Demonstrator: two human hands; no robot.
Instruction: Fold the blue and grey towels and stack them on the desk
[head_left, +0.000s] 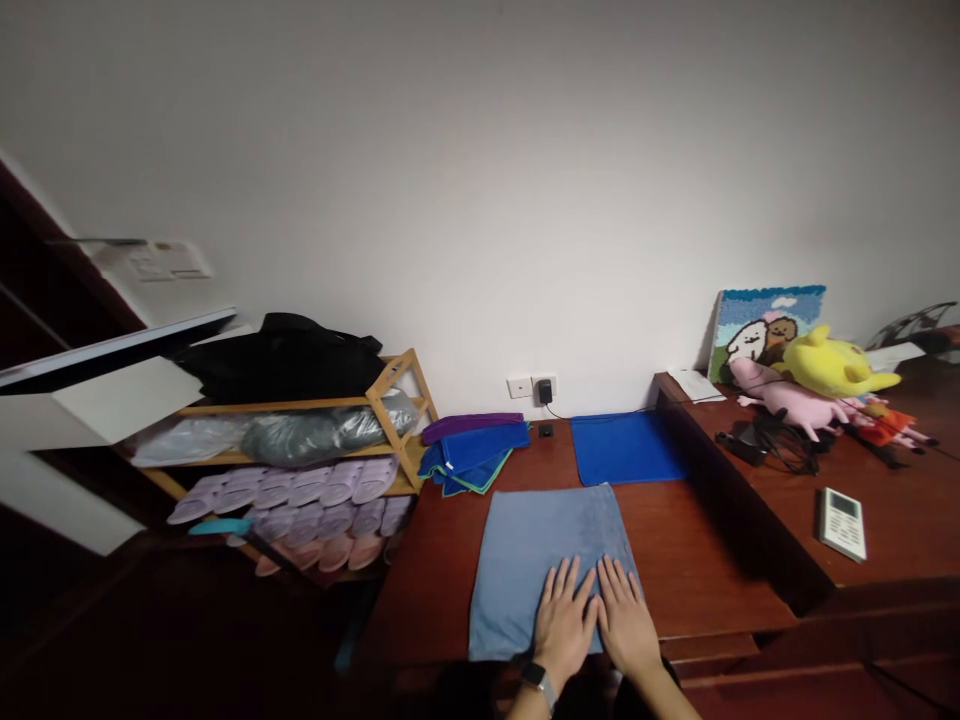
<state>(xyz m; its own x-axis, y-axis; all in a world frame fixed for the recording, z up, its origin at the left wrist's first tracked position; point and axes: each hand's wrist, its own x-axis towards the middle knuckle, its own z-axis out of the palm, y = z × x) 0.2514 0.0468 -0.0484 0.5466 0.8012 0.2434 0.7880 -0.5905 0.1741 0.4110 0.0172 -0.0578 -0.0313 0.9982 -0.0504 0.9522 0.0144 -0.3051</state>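
Observation:
A light blue towel (529, 540) lies spread flat on the dark wooden table (697, 560). My left hand (564, 620), with a watch on its wrist, rests flat on the towel's near right part, fingers stretched out. My right hand (624, 620) lies flat right beside it, fingers extended, touching the left hand at the thumbs. Neither hand holds anything. Farther back lie a folded bright blue cloth (626, 447) and a pile of blue, green-edged and purple cloths (474, 447).
A wooden shoe rack (397, 400) with several purple slippers stands at left, a black bag on top. A raised desk at right carries plush toys (825, 385), cables, a white remote (842, 522) and a picture. A wall socket with a charger (544, 390) is behind.

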